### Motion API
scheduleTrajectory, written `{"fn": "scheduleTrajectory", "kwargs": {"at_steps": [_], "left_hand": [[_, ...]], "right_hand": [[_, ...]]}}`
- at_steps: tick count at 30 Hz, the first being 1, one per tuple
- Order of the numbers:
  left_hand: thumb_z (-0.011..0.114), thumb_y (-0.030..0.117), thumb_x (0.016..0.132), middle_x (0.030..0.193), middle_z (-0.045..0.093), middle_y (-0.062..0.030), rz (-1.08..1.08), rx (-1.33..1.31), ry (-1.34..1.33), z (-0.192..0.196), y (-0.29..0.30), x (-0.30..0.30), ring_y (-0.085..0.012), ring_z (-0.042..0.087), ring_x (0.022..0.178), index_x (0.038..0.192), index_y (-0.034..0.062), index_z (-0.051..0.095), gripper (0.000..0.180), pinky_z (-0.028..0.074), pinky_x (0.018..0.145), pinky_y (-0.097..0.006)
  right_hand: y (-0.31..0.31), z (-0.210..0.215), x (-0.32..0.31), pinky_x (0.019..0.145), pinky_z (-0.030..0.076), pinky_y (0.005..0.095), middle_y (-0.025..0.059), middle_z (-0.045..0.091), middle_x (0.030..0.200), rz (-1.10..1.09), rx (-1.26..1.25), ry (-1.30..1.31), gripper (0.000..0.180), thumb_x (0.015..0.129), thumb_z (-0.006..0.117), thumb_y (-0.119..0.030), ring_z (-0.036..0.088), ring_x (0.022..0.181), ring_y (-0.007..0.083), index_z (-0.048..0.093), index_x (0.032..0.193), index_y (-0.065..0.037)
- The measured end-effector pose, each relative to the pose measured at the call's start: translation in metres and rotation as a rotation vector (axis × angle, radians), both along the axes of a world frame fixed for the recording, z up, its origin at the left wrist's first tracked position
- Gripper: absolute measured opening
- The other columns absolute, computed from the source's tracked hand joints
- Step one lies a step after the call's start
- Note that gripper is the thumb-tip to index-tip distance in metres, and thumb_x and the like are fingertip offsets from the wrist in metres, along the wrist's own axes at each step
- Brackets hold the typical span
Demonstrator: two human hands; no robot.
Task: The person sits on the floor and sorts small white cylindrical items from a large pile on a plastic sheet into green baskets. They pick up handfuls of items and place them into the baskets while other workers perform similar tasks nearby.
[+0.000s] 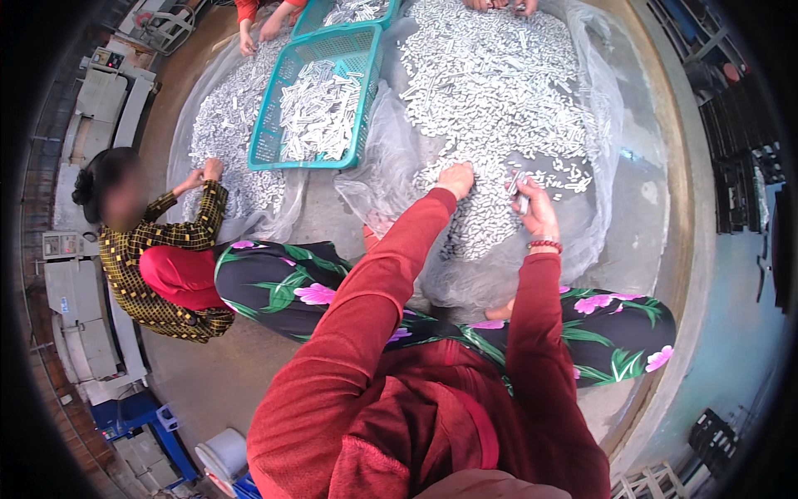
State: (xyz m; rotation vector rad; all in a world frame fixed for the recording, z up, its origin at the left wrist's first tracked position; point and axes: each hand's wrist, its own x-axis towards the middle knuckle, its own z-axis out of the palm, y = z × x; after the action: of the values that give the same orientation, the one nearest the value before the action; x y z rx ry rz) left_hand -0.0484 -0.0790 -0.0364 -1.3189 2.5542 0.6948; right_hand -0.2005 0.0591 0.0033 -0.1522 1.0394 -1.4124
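Observation:
I sit on the floor in a red top and flowered trousers. My left hand reaches down into a big heap of small white metal pieces spread on clear plastic sheeting, fingers closed among them. My right hand, with a red bead bracelet at the wrist, holds a small bunch of the white pieces just above the heap's near edge.
A teal plastic basket with more pieces lies to the left, a second one behind it. A seated person in a checked top works at another heap. Other hands reach in at the top. Grey machines line the left.

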Motion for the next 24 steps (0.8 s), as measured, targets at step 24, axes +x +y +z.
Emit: {"fn": "scheduleTrajectory", "kwargs": {"at_steps": [24], "left_hand": [[0.042, 0.052, 0.084, 0.092, 0.056, -0.012, 1.19, 1.979, 1.795, 0.046, 0.041, 0.015, -0.0252, 0.054, 0.083, 0.098, 0.0098, 0.055, 0.047, 0.046, 0.069, -0.042]], "right_hand": [[-0.03, 0.103, 0.067, 0.092, 0.034, 0.0381, 0.0245, 0.044, 0.118, 0.131, -0.214, 1.603, 0.054, 0.083, 0.049, -0.014, 0.045, 0.106, 0.0354, 0.029, 0.132, -0.005]]}}
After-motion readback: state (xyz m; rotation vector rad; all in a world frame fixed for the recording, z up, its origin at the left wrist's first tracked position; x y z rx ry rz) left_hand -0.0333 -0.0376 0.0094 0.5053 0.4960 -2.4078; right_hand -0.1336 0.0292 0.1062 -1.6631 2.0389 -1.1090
